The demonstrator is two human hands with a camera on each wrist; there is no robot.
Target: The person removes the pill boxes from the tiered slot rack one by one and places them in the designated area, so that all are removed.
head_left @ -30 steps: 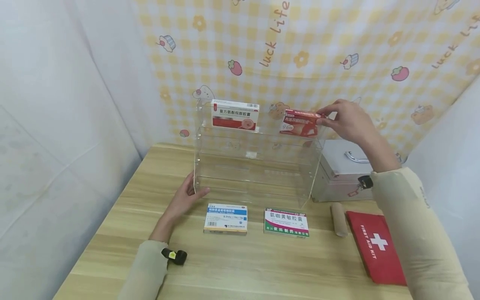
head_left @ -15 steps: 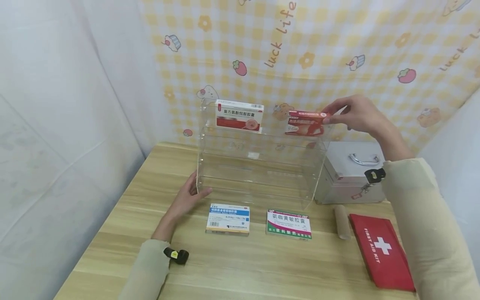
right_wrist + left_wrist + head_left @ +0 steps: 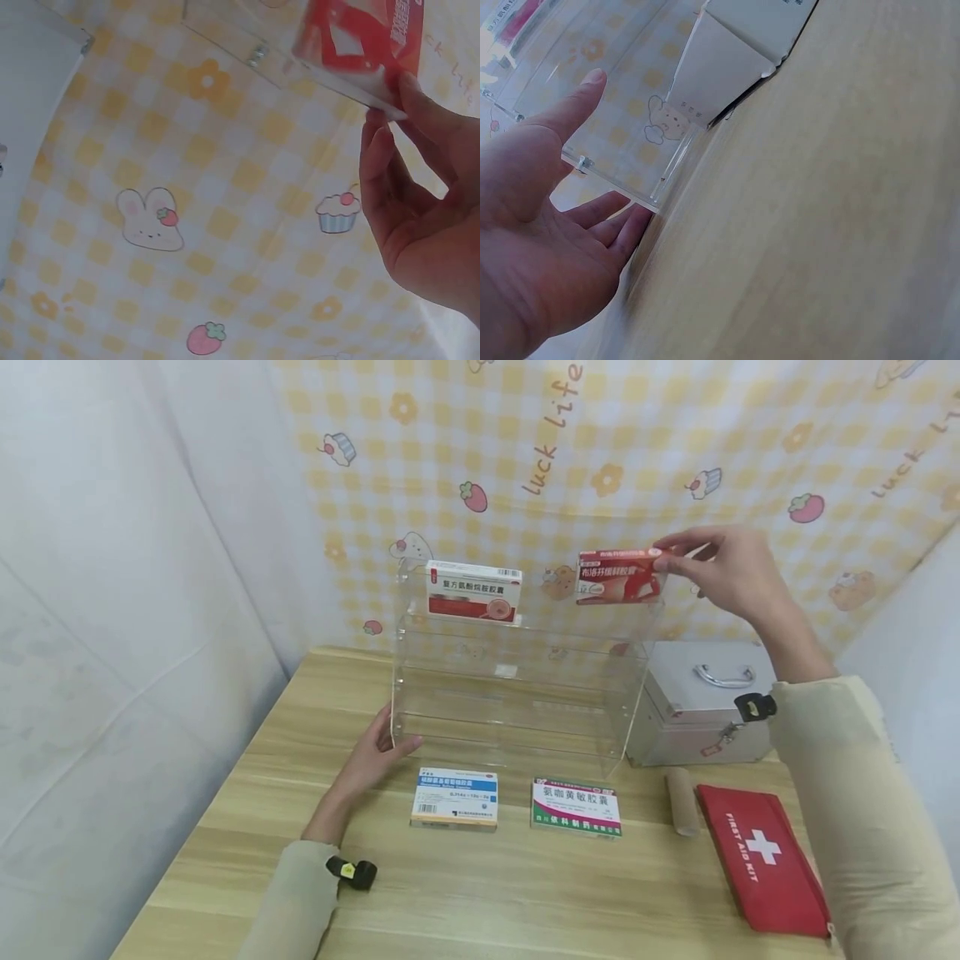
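My right hand [image 3: 723, 568] pinches the right end of a red medicine box [image 3: 618, 578] between thumb and fingers, raised at the top right of a clear acrylic display rack [image 3: 517, 681]. In the right wrist view, the thumb and fingertips hold the box's edge. A white-and-red medicine box [image 3: 474, 593] stands upright on the top tier's left part. Low on the rack's left side, my left hand [image 3: 375, 756] grips the side panel; the left wrist view has the thumb in front and the fingers behind. Before the rack lie a blue-and-white medicine box [image 3: 455, 797] and a green-and-pink medicine box [image 3: 576, 807].
Right of the rack stands a silver metal case [image 3: 701, 702] with a handle. A brown cardboard-like tube [image 3: 682, 802] and a red first aid pouch [image 3: 765, 860] lie on the wooden table [image 3: 487, 893]. A checked curtain [image 3: 600, 452] hangs behind.
My right hand has lifted the red box from the top tier's right part to a higher position. The left hand stays at the rack's lower left side.
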